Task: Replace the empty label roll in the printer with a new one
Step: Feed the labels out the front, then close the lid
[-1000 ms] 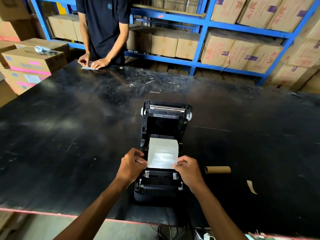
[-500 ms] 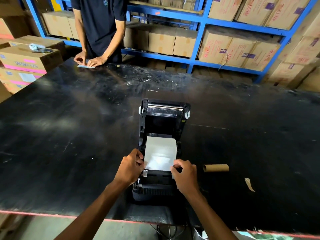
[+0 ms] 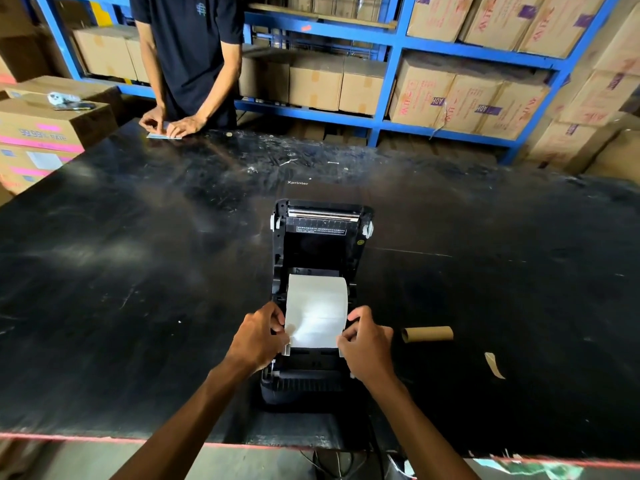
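Note:
A black label printer [image 3: 320, 382] stands open on the black table, its lid [image 3: 320, 223] tilted back. A white label strip [image 3: 317, 311] runs from the roll bay toward the front over the paper guides. My left hand [image 3: 258, 341] pinches the strip's left edge near its front end. My right hand [image 3: 369, 344] pinches the right edge. The roll itself is mostly hidden under the strip. An empty brown cardboard core [image 3: 427, 334] lies on the table just right of my right hand.
A torn paper scrap [image 3: 493, 365] lies right of the core. Another person stands at the far table edge with hands on a small label [image 3: 162, 135]. Cardboard boxes [image 3: 41, 129] stack at the left; blue shelving [image 3: 384, 88] with boxes runs behind. Cables hang below the near edge.
Both hands have slid slightly forward along the strip's edges toward the front guides. The strip lies flatter over the guides; the printer and core have not moved.

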A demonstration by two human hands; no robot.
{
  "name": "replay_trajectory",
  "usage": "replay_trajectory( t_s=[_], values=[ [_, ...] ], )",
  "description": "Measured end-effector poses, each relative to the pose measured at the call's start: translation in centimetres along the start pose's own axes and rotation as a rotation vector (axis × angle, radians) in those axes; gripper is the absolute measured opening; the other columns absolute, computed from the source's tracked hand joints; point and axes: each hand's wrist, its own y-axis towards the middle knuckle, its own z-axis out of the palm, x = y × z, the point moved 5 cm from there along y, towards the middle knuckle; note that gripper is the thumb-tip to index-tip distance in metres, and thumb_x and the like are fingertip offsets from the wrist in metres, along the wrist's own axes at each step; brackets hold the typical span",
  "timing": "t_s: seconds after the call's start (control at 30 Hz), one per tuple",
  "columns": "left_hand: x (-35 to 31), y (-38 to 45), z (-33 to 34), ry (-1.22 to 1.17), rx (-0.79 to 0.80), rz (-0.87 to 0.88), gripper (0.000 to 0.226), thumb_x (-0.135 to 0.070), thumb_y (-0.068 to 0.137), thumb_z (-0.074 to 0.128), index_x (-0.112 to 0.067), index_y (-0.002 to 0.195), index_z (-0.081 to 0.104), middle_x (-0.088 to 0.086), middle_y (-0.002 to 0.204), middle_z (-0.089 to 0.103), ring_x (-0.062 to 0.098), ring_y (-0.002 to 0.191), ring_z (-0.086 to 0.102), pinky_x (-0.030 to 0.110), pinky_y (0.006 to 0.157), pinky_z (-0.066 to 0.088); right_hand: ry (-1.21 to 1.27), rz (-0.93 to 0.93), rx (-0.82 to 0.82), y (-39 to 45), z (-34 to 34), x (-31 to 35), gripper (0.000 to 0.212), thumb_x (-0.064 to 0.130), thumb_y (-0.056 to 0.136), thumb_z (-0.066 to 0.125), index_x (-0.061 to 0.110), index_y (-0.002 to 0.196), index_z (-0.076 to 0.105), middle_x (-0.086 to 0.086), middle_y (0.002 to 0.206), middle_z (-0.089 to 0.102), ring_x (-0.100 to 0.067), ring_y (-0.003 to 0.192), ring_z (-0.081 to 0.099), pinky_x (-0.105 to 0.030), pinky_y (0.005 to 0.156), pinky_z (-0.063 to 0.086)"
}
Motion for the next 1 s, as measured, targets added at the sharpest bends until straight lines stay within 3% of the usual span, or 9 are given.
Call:
replay_trajectory(
  t_s=[0.07, 0.17, 0.33, 0.53, 0.6, 0.67, 0.73, 0.9, 1.0],
  values=[
    [-0.4, 0.1, 0.0, 0.025, 0.006, -0.010, 0.021, -0.009, 0.077, 0.069, -0.021, 0.077, 0.052, 0.001, 0.080, 0.068, 0.021, 0.075, 0.066, 0.039, 0.070, 0.058, 0.054, 0.043, 0.017, 0.1, -0.2, -0.1, 0.030, 0.009, 0.080, 0.062, 0.024, 0.097, 0.042, 0.004, 0.075, 0.068, -0.012, 0.078, 0.052, -0.037, 0.084, 0.039],
    [-0.7, 0.6, -0.2, 0.017, 0.036, -0.042, 0.023, -0.009, 0.074, 0.073, -0.021, 0.073, 0.053, 0.001, 0.076, 0.065, 0.020, 0.069, 0.063, 0.032, 0.060, 0.054, 0.143, 0.106, 0.057, 0.3, -0.5, -0.3, 0.033, 0.007, 0.080, 0.064, 0.023, 0.100, 0.044, 0.000, 0.077, 0.068, -0.025, 0.087, 0.060, -0.045, 0.083, 0.050],
    [-0.3, 0.7, -0.5, -0.028, 0.038, -0.028, 0.025, -0.002, 0.075, 0.071, -0.022, 0.068, 0.058, 0.009, 0.076, 0.072, 0.019, 0.055, 0.068, 0.026, 0.047, 0.056, 0.099, 0.095, 0.105, 0.4, -0.2, -0.1, 0.034, 0.003, 0.082, 0.060, 0.015, 0.110, 0.044, -0.011, 0.085, 0.067, -0.025, 0.079, 0.063, -0.041, 0.070, 0.056],
    [-0.8, 0.8, -0.5, 0.028, 0.056, -0.007, 0.021, -0.007, 0.080, 0.070, -0.019, 0.069, 0.058, 0.008, 0.076, 0.070, 0.024, 0.066, 0.069, 0.040, 0.060, 0.061, 0.171, 0.160, 0.134, 1.3, -0.5, -0.5, 0.048, 0.005, 0.075, 0.068, 0.025, 0.109, 0.041, -0.004, 0.079, 0.066, -0.021, 0.073, 0.064, -0.045, 0.068, 0.059],
    [-0.9, 0.9, -0.6, 0.052, 0.092, -0.001, 0.021, -0.013, 0.081, 0.072, -0.021, 0.068, 0.057, 0.002, 0.073, 0.069, 0.018, 0.060, 0.069, 0.032, 0.053, 0.059, 0.212, 0.180, 0.132, 1.3, -0.3, -0.8, 0.051, 0.005, 0.074, 0.069, 0.026, 0.110, 0.041, -0.006, 0.080, 0.066, -0.022, 0.075, 0.065, -0.047, 0.067, 0.059],
    [-0.7, 1.0, -0.6, 0.021, 0.111, 0.000, 0.023, -0.010, 0.079, 0.075, -0.022, 0.067, 0.058, -0.001, 0.070, 0.068, 0.009, 0.048, 0.065, 0.019, 0.045, 0.051, 0.243, 0.176, 0.148, 1.3, -0.2, -1.1, 0.052, 0.003, 0.076, 0.070, 0.023, 0.115, 0.041, -0.006, 0.079, 0.067, -0.020, 0.073, 0.064, -0.042, 0.063, 0.059],
    [-0.3, 1.0, -0.6, -0.019, 0.109, -0.017, 0.024, -0.003, 0.076, 0.076, -0.019, 0.067, 0.061, 0.002, 0.070, 0.071, 0.010, 0.044, 0.065, 0.017, 0.043, 0.049, 0.252, 0.174, 0.193, 1.4, -0.1, -1.2, 0.054, 0.001, 0.077, 0.068, 0.019, 0.120, 0.041, -0.005, 0.077, 0.065, -0.014, 0.068, 0.062, -0.026, 0.054, 0.055],
    [-0.1, 1.2, -1.0, -0.029, 0.005, 0.051, 0.020, 0.001, 0.074, 0.075, -0.017, 0.074, 0.066, 0.003, 0.076, 0.074, 0.014, 0.069, 0.071, 0.029, 0.062, 0.061, 0.160, 0.115, 0.244, 1.9, -0.2, -1.0, 0.066, 0.001, 0.077, 0.065, 0.022, 0.131, 0.035, -0.003, 0.079, 0.068, -0.013, 0.070, 0.063, -0.020, 0.057, 0.049],
    [0.2, 1.0, -1.0, -0.031, 0.064, 0.083, 0.026, -0.002, 0.076, 0.073, -0.025, 0.075, 0.062, -0.003, 0.077, 0.072, 0.010, 0.073, 0.071, 0.023, 0.064, 0.059, 0.195, 0.107, 0.256, 1.7, 0.0, -1.1, 0.077, 0.005, 0.076, 0.067, 0.025, 0.141, 0.030, -0.001, 0.079, 0.069, -0.013, 0.078, 0.064, -0.022, 0.069, 0.050]
  ],
)
